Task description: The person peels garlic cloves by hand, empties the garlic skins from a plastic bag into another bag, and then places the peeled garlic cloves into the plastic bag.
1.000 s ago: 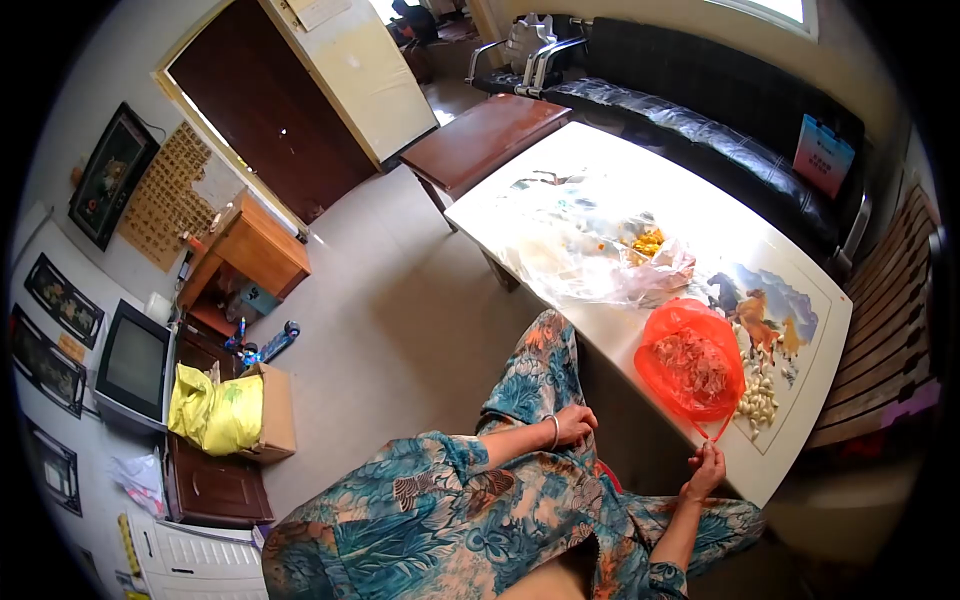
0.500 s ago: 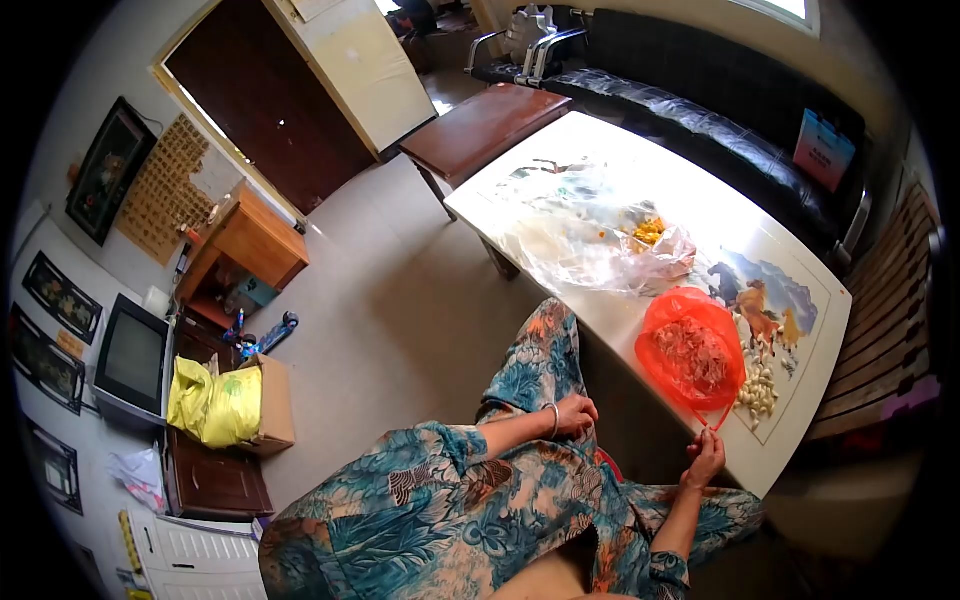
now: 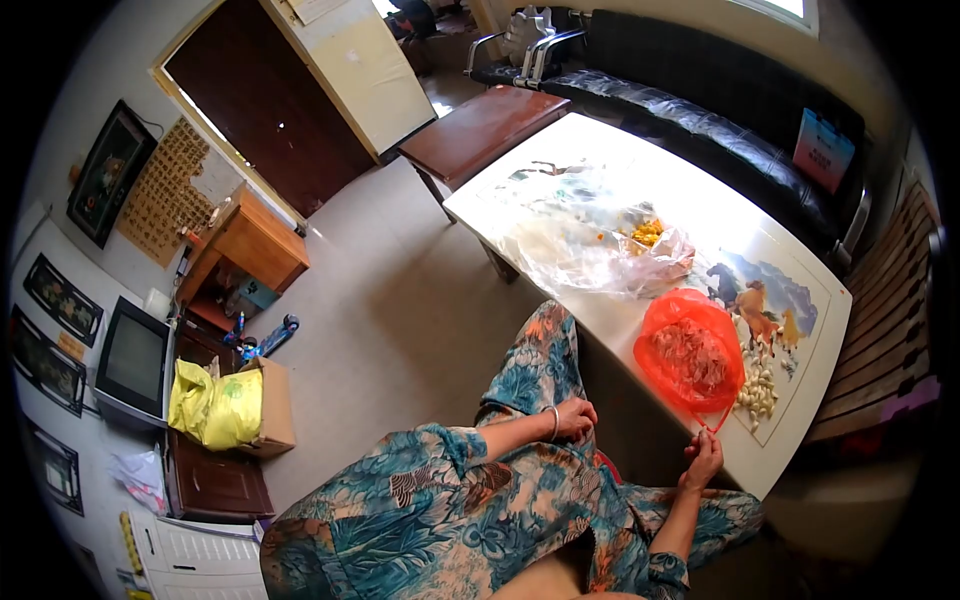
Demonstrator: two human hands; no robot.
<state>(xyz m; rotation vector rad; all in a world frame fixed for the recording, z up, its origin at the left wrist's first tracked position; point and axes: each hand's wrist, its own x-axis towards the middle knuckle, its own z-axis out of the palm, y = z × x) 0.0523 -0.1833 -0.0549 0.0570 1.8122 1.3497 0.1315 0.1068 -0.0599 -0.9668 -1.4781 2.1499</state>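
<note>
We see the red plastic bag on the near edge of the white table, toward its right end, with flaky bits bunched inside it. Right hand is at the table edge, fingertips together, pinching the bag's thin drawn-out handle. Left hand, bracelet on wrist, rests on the patterned trousers, well apart from the bag; its fingers look loosely curled, but we can't tell if they hold anything. Just right of the bag we have a pile of small pale pieces, loose on the tabletop, partly over a printed horse picture. Left of the bag we note crumpled clear plastic with yellow-orange bits on it; glare washes out detail there. Behind the table we mark a black sofa, and a brown low table near the far end.
</note>
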